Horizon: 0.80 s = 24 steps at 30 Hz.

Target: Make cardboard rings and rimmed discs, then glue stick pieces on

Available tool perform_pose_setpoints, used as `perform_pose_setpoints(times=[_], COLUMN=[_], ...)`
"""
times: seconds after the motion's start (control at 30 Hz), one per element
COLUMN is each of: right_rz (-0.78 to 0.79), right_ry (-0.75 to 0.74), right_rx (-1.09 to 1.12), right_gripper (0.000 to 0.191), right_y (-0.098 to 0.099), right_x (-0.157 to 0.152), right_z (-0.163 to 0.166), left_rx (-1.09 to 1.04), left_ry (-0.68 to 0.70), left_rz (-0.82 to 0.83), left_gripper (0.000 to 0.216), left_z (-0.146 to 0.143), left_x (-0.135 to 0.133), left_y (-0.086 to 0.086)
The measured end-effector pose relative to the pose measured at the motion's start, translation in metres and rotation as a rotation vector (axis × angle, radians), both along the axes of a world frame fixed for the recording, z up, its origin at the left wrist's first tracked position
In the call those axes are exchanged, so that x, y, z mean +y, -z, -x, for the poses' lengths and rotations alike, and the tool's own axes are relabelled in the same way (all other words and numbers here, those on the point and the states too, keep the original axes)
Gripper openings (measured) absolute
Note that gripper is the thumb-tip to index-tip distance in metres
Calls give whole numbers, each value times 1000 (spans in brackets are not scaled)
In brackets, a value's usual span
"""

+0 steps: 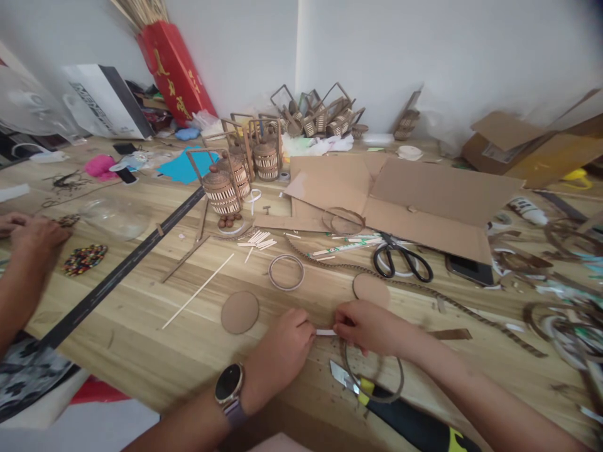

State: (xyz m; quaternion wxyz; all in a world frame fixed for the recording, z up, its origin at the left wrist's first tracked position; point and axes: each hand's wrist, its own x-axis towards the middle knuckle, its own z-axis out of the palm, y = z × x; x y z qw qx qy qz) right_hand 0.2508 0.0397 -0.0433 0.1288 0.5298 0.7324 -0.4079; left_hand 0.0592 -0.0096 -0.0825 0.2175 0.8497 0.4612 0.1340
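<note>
A short white strip (325, 332) stretches between my two hands, just above the tabletop. My left hand (283, 348), with a watch (229, 383) on its wrist, pinches one end. The fingertips of my right hand (370, 326) close on the other end. Directly below my right hand is a brown ring (401, 376); whether the hand touches it I cannot tell. Beneath that ring lies a utility knife (409, 417) with its blade out. A cardboard disc (240, 312) and a pale ring (286, 272) lie beyond my left hand, and another cardboard disc (372, 290) is behind my right.
Black scissors (402, 258) and an opened cardboard box (424, 194) lie farther back. Small lidded baskets (221, 191) with handles stand at centre. At left, another person's hand (40, 235) rests near colourful beads (85, 259). Loose strips and rings (556, 320) clutter the right.
</note>
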Motion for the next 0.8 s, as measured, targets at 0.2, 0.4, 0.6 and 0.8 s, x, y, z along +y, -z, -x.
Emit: perform_pose_setpoints(times=[0.2, 0.4, 0.6, 0.8], right_rz=[-59, -111, -192, -214], right_ry=[-33, -53, -62, -70], right_rx=[-81, -139, -190, -210], right_gripper=[20, 21, 21, 21], right_y=[-8, -12, -7, -6], right_x=[-1, -3, -6, -8], right_z=[8, 11, 13, 13], left_rx=[-4, 43, 74, 172], left_ry=[-1, 2, 33, 95], left_rz=[2, 15, -40, -109], left_gripper=[22, 21, 24, 19], left_z=[0, -1, 0, 2], left_x=[-1, -1, -1, -3], left_y=[-1, -6, -1, -4])
